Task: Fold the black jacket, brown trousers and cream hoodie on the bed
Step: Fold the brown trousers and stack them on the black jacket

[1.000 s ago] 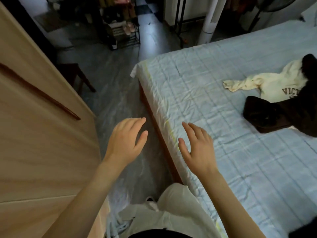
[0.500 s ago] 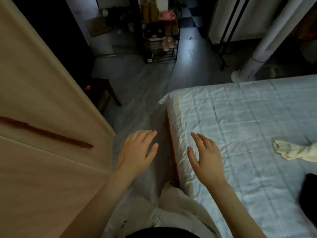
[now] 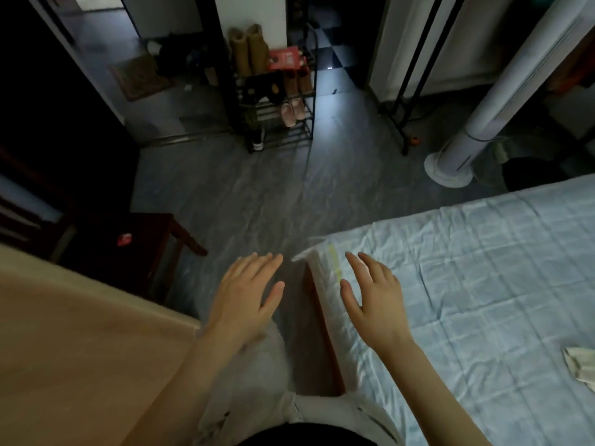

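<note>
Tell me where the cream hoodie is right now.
Only a scrap of the cream hoodie shows in the head view, at the far right edge, lying on the blue bed sheet right of the right hand.

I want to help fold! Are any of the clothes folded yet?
Done: nothing looks folded. The only garment showing is a crumpled bit of cream fabric, probably the cream hoodie, at the edge of the bed. In hand: nothing; the left hand and right hand hover open and empty. Left: all three pieces; the black jacket and brown trousers are out of view.
</note>
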The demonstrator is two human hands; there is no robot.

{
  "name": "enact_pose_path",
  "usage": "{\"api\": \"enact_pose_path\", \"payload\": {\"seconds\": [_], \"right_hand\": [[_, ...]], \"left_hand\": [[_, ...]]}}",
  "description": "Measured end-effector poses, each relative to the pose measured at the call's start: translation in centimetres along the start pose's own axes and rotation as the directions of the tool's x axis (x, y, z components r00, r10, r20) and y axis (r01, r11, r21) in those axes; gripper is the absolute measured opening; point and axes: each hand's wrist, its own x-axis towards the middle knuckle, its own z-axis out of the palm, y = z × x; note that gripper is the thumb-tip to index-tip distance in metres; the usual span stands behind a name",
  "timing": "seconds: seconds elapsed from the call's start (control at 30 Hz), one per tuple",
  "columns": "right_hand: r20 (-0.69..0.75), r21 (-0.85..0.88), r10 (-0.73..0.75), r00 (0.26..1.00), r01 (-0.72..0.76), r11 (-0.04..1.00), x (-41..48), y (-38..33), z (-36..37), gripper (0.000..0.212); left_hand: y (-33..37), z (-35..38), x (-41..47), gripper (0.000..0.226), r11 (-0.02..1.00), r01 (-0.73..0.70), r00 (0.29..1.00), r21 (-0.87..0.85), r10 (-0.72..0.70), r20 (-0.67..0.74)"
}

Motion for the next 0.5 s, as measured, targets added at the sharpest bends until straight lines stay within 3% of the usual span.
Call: {"api": "enact_pose_path", "payload": {"seconds": [0.3,0.5], "right_hand": [[-0.112,-0.006,0.172,0.979,-0.174,0.985,19.0,-7.4,-1.0,0.060],[-0.134,-0.098,0.232,0.963,-0.246,0.964,29.5,-7.0,-1.8,0.061]], "left_hand": [[-9.4,-10.8,22.8,0.059,0.973,-0.227,0.974,0.041,0.227,-0.005],[-10.9,-10.4,35.0,0.055,0.937,-0.349,0.937,0.000,0.349,0.031]]}}
